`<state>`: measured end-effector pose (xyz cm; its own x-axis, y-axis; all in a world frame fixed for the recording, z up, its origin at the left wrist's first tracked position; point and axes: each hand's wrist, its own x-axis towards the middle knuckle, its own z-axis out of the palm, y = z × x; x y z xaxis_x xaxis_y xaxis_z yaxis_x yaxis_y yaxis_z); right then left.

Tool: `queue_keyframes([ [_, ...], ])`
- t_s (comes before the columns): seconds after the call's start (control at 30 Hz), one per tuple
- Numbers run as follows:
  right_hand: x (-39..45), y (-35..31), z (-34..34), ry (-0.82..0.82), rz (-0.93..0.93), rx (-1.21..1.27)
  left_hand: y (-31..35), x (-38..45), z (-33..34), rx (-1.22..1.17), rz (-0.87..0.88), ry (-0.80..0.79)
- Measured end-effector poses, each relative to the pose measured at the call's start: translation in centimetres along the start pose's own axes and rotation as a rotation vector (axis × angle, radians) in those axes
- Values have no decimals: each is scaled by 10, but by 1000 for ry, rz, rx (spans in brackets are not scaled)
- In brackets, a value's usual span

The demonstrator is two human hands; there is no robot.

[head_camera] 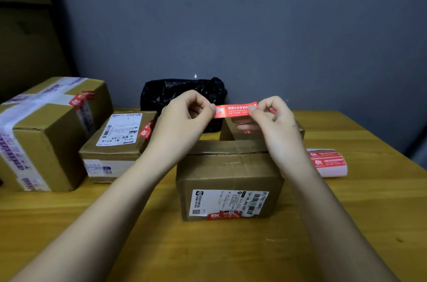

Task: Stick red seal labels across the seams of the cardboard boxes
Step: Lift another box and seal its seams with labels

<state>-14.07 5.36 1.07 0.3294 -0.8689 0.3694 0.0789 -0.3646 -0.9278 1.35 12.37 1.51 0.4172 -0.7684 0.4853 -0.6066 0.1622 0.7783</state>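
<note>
While both hands are raised in the middle of the frame, their fingers are clamped on one red seal label (234, 110), stretched flat between them with its white print facing the camera. The left hand (184, 115) pinches the label's left end between thumb and forefinger, its other fingers curled in; the right hand (272, 117) pinches the right end the same way. The label hangs in the air, above and apart from the boxes.

Just below the hands, at centre frame, stands a cardboard box (228, 177) with a seam running across its top and a white shipping slip on its near face; a red label (224, 215) is already stuck along that face's lower edge. Behind it, partly hidden by the right hand, sits a smaller box (231, 130). To the right of the centre box lies a sheet of red labels (328, 161) on white backing.

Left of centre is a flat box (115, 143) bearing a white slip and a red label at its right edge. At the far left is a large box (46, 129) wrapped in printed tape, a red label on its top. A black plastic bag (182, 92) rests against the grey wall (231, 16) behind the hands. Everything stands on a wooden table (346, 224).
</note>
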Motion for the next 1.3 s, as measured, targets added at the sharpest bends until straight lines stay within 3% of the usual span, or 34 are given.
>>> queue_keyframes([
  [0.17,-2,6,-8,36,-63,-258,1,-3,-1,114,6,-36],
  [0.57,-6,9,-20,-168,87,-450,-4,-10,2,215,-3,-124],
  [0.83,-4,12,-19,-161,-39,-427,-6,-8,-7,170,-39,-122],
  [1.1,1,15,-23,-251,-151,-846,-4,-20,2,647,39,-118],
  [1.3,-3,13,-21,-329,-162,-1062,-7,-27,7,818,72,-106],
])
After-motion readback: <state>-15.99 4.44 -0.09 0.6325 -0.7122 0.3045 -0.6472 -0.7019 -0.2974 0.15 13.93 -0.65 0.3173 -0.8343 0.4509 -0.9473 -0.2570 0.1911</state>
